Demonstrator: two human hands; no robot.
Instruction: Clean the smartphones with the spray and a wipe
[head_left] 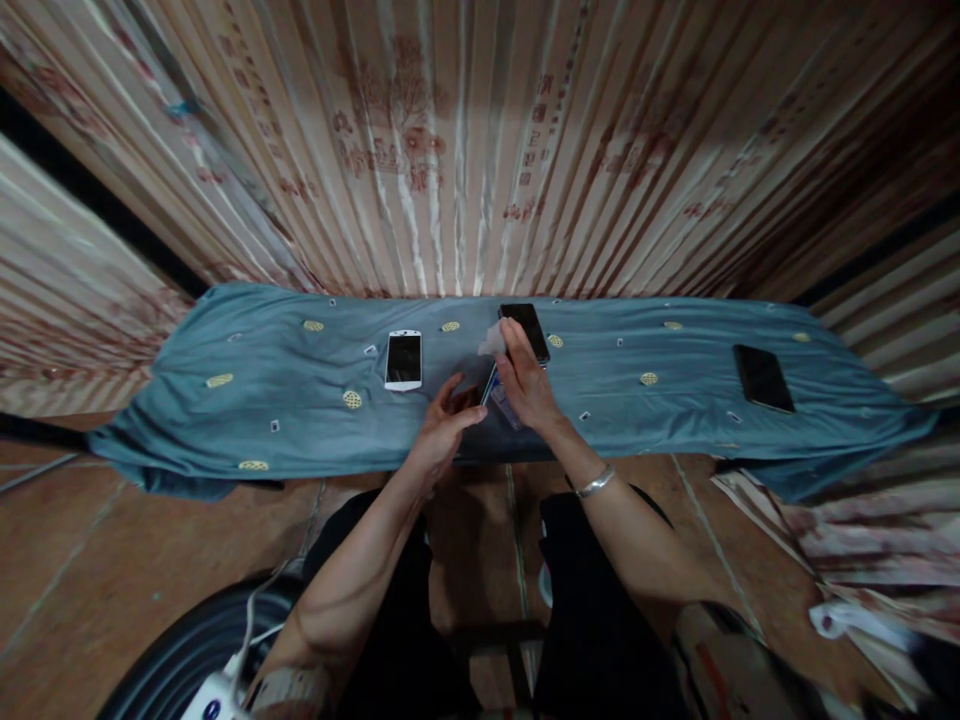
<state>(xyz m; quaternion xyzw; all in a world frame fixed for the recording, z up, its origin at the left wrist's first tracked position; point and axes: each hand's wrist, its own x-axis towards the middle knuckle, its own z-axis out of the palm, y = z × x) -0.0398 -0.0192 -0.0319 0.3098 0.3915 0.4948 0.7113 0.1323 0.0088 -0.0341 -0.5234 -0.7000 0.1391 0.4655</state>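
My left hand [444, 425] holds a dark phone [487, 385] by its lower edge, tilted up over the blue cloth [247, 390]. My right hand [525, 385] pinches a small pale cloth [492, 340] and rests against the held phone's screen. A black phone [527, 328] lies flat just beyond my right fingers. A white-framed phone [403, 359] lies to the left of my hands. Another black phone [763, 377] lies far to the right on the cloth.
The blue cloth covers a long low bench in front of a striped curtain [465, 150]. A silver bracelet [595, 483] circles my right wrist. A dark round object with a white power strip [217, 690] sits at the lower left. The floor is reddish tile.
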